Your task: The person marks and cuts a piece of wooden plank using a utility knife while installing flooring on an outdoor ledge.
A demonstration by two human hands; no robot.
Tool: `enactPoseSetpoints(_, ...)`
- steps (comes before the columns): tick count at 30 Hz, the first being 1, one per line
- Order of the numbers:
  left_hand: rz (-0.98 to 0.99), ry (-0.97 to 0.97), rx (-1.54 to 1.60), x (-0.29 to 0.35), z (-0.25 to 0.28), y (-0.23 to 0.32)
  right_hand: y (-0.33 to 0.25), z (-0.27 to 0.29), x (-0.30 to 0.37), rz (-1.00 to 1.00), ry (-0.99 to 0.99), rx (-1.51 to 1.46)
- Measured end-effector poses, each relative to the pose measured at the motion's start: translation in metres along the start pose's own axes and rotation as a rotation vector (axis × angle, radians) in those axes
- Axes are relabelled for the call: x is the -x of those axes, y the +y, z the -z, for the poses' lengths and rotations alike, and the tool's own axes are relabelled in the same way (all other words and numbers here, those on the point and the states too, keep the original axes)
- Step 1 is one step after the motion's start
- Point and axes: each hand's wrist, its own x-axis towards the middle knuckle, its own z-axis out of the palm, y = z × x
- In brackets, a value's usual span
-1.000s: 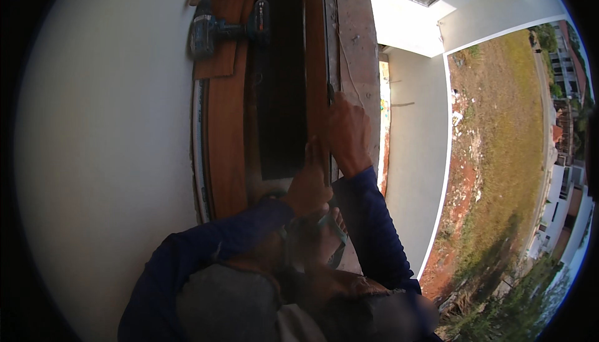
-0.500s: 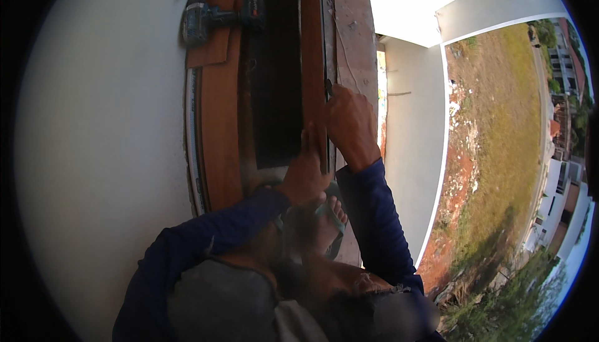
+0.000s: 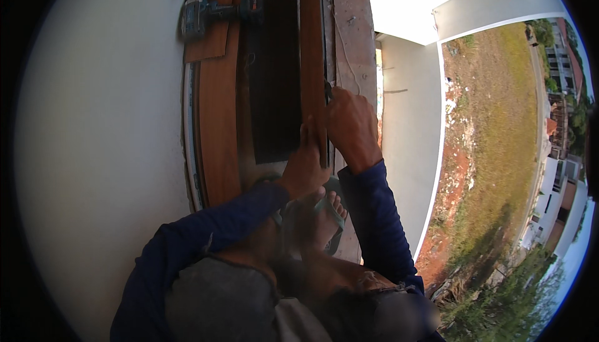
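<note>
A long, narrow reddish-brown wooden board (image 3: 312, 42) runs away from me, with a thin dark strip along its right edge. My left hand (image 3: 306, 168) grips the board near its close end, one finger stretched along the top face. On the right edge, a little farther up, my right hand (image 3: 353, 127) is closed in a fist around a small dark tool (image 3: 329, 90). Only the tip of that tool shows at the board's edge; its kind is hidden by the fingers. Left of the board lies a dark, flat panel (image 3: 274, 92).
A teal and black cordless drill (image 3: 195, 19) rests on brown boards (image 3: 218, 111) at the left, beside a white wall (image 3: 106, 123). My sandalled foot (image 3: 327, 220) is just below the hands. A concrete ledge (image 3: 355, 24) and low wall (image 3: 412, 130) border the right, with grassy ground beyond.
The view has shifted slightly. Both hands keep almost the same grip and place on the board; the left one's outstretched finger sits a touch farther up.
</note>
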Motion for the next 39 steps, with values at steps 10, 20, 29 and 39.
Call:
enactPoseSetpoints(10,0.015,0.011,0.0,0.0,0.0,0.002,-0.005,0.009,0.011,-0.054,-0.066,0.018)
enactPoseSetpoints(20,0.001,0.011,0.007,0.0,0.001,0.003,-0.006,0.012,0.02,-0.074,-0.099,0.058)
enactPoseSetpoints(29,-0.033,0.023,-0.042,-0.001,-0.003,-0.004,-0.004,0.012,0.03,-0.073,-0.106,0.112)
enactPoseSetpoints(39,-0.017,0.0,-0.061,-0.001,0.0,0.001,-0.007,0.015,0.036,-0.095,-0.12,0.129)
